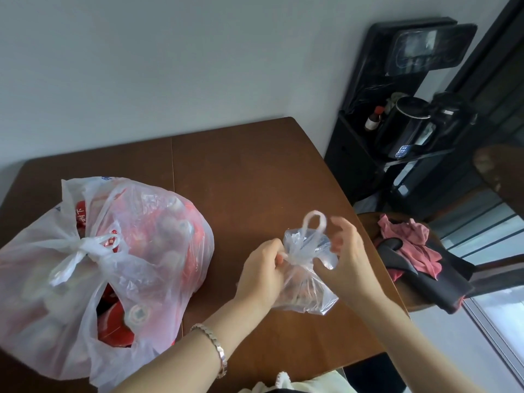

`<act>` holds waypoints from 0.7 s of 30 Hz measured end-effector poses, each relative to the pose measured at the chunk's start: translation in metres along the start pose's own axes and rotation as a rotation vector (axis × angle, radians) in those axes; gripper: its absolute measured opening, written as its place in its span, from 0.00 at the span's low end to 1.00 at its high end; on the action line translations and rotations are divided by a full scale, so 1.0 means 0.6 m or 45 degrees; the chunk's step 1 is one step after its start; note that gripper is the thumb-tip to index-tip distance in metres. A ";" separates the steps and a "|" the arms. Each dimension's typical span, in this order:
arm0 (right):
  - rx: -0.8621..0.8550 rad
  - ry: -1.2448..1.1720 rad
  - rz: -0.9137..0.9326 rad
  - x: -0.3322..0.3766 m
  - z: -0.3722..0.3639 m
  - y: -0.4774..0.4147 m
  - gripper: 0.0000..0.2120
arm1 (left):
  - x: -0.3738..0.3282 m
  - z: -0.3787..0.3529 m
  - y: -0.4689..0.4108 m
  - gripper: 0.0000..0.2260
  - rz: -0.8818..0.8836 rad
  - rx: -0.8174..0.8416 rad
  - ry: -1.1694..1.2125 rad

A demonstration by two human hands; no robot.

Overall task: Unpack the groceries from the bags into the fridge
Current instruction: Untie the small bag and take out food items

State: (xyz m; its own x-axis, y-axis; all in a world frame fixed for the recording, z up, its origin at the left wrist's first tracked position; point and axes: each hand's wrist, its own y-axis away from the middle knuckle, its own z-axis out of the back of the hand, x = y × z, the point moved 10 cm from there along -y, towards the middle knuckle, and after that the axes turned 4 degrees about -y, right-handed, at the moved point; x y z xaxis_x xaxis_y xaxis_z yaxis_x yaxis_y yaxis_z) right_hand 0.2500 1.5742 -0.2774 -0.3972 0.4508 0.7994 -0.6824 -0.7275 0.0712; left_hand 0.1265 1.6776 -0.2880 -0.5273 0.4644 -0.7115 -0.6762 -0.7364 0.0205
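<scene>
A small clear plastic bag (304,290) with reddish contents stands on the brown table (241,171), knotted at the top with a looped handle sticking up. My left hand (262,275) pinches the knot from the left. My right hand (347,259) holds the bag's top from the right, fingers curled on the plastic. A large white plastic bag (93,276), tied shut and full of red packages and round items, sits on the table's left side. No fridge is in view.
A black stand (397,131) with a dark kettle (405,126) and a small bottle (374,119) is by the wall at right. Pink and black cloth (411,251) lies on a chair beside the table. A window frame runs along the right edge.
</scene>
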 end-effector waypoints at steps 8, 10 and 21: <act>0.132 0.494 0.362 0.035 -0.070 0.015 0.08 | -0.021 -0.001 -0.001 0.11 -0.176 0.087 -0.114; 0.308 0.511 0.202 0.009 -0.078 0.002 0.09 | -0.035 0.002 0.001 0.13 -0.284 0.168 -0.196; -0.105 -1.037 -0.543 -0.029 0.073 -0.045 0.12 | 0.002 -0.010 0.057 0.15 -0.502 0.684 -0.695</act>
State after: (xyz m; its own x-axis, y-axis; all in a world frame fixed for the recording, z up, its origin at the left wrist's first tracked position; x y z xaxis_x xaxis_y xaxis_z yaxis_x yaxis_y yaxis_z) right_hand 0.3024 1.5630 -0.2671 0.4312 0.1463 0.8903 -0.7256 -0.5302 0.4386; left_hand 0.1059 1.6501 -0.2924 -0.2834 0.9101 -0.3023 -0.9410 -0.2030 0.2709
